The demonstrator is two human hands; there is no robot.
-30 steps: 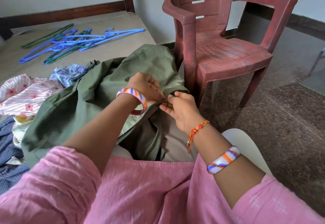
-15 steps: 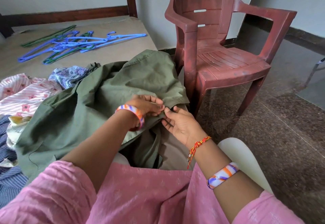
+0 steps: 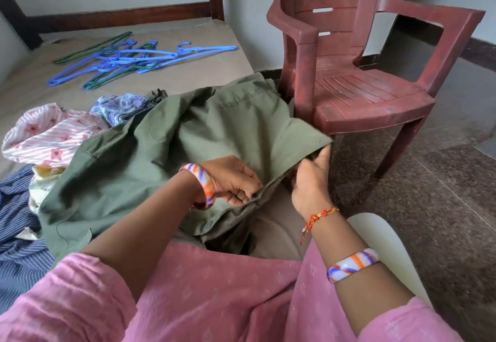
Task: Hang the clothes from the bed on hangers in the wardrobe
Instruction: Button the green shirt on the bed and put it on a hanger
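The green shirt (image 3: 188, 148) lies spread at frame centre on the bed (image 3: 188, 73), long axis running lower left to upper right. The left hand (image 3: 233, 180) pinches its front edge with curled fingers. The right hand (image 3: 311, 183) grips the hem, fingertips tucked under the cloth. Hangers (image 3: 128, 60) lie heaped at upper left. No writing is legible.

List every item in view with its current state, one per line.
green shirt: spread on the bed, both hands at its edge
left hand: curled, gripping the shirt edge
right hand: fingers under the shirt corner, holding it
hangers: loose pile, lying flat on the bed, unused
pink striped garment: crumpled on the bed
blue striped garment: crumpled, partly under the shirt
chair: upright, nothing on its seat
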